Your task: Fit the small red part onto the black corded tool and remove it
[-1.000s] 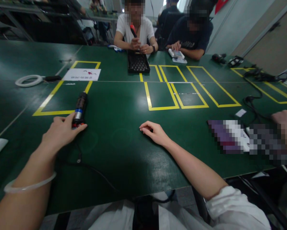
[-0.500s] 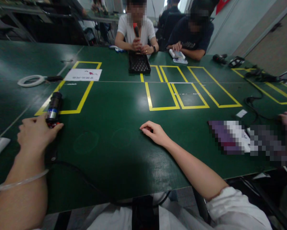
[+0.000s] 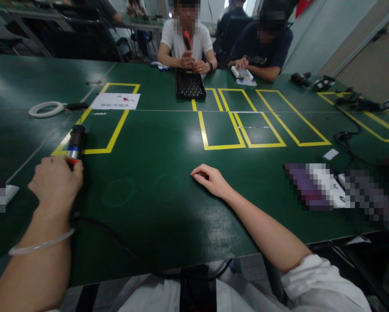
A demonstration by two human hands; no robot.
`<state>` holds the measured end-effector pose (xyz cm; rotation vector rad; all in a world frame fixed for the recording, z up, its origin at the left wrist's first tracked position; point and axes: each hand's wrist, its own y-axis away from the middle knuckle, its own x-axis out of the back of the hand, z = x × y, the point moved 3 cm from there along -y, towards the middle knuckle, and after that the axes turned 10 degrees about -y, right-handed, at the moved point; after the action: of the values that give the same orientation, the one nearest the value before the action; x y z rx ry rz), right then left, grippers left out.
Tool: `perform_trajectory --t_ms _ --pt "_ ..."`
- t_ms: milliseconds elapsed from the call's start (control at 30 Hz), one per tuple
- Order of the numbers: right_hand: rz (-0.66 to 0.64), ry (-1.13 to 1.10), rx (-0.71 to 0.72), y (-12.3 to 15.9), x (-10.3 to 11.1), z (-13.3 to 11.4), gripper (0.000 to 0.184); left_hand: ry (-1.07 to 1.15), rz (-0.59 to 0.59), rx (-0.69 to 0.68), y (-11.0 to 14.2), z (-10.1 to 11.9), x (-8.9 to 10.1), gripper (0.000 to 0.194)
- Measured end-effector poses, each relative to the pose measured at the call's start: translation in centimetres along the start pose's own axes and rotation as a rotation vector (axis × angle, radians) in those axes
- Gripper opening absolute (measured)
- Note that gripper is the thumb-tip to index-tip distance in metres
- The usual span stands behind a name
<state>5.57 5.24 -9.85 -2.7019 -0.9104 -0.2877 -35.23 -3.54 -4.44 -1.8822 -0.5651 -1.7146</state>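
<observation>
My left hand (image 3: 56,180) is wrapped around a corded power tool (image 3: 76,138) lying on the green table (image 3: 155,216). Its dark cylindrical front end, with a blue ring, a silver band and a bit of red, points away from me; most of its body is hidden under the hand. From its rear, a black cable (image 3: 113,236) runs over the table toward my lap. My right hand (image 3: 210,178) rests on the tabletop near the middle, fingers curled in toward the thumb, with nothing seen in them.
Yellow tape outlines (image 3: 225,147) mark the table. A white sheet (image 3: 115,101) and a white coiled cable (image 3: 47,109) lie at left. Across sits a person with a red-and-black tool (image 3: 186,40) above a black tray (image 3: 190,93). Black cords (image 3: 347,136) lie right.
My left hand has closed further around the tool, its thumb drawn in against it. The right hand stays put. The view has shifted slightly.
</observation>
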Motion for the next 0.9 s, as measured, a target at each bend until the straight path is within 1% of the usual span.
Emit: perform_trajectory --t_ms 67,100,133,167,200,267,333,400,467,533,567,600,700,733,800,900 --pt "-0.001 -0.003 0.0 0.0 -0.1 0.0 0.014 0.024 0.075 0.052 0.7 1.4 0.8 0.058" --pt "0.0 -0.005 -0.001 0.0 -0.1 0.1 0.014 0.078 0.098 0.024 1.2 2.4 1.1 0.055" --pt "0.001 -0.007 -0.002 0.0 -0.1 0.1 0.014 0.17 0.091 -0.053 1.7 3.8 1.3 0.052" --pt "0.002 -0.009 -0.004 0.0 -0.1 0.1 0.014 0.287 0.06 -0.158 2.4 5.4 1.4 0.05" --pt "0.003 -0.01 -0.007 0.0 -0.1 0.1 0.014 0.409 0.007 -0.282 3.2 7.1 1.4 0.048" --pt "0.006 -0.008 -0.012 0.0 -0.1 0.0 0.014 0.601 -0.163 -0.503 5.1 10.8 1.3 0.047" --pt "0.004 -0.021 -0.022 0.1 -0.1 0.0 0.014 0.644 -0.3 -0.669 7.2 14.2 1.2 0.044" --pt "-0.007 -0.074 -0.025 0.1 -0.2 0.0 0.015 0.737 -0.473 -0.741 9.0 17.0 0.9 0.044" --pt "-0.032 -0.154 -0.015 0.1 -0.4 -0.2 0.027 0.842 -0.659 -0.731 10.2 18.9 0.5 0.048" --pt "-0.069 -0.209 0.001 0.2 -0.6 -0.3 0.043 0.934 -0.802 -0.693 11.0 20.0 0.0 0.052" --pt "-0.09 -0.21 0.009 0.2 -0.7 -0.4 0.046 0.97 -0.847 -0.678 11.3 20.3 -0.2 0.053" --pt "-0.105 -0.197 0.015 0.2 -0.8 -0.4 0.044 0.997 -0.874 -0.669 11.4 20.5 -0.4 0.053" --pt "-0.114 -0.138 0.012 0.2 -1.1 -0.4 0.022 1.03 -0.882 -0.651 11.5 20.6 -0.7 0.053" --pt "-0.105 -0.134 -0.003 0.2 -1.1 -0.3 0.019 1.034 -0.874 -0.639 11.5 20.5 -0.7 0.051" --pt "-0.078 -0.152 -0.041 0.2 -1.1 -0.1 0.02 1.054 -0.862 -0.602 11.3 20.3 -0.9 0.046" --pt "-0.038 -0.185 -0.089 0.1 -0.9 0.2 0.024 1.103 -0.878 -0.543 11.3 20.0 -1.3 0.039"
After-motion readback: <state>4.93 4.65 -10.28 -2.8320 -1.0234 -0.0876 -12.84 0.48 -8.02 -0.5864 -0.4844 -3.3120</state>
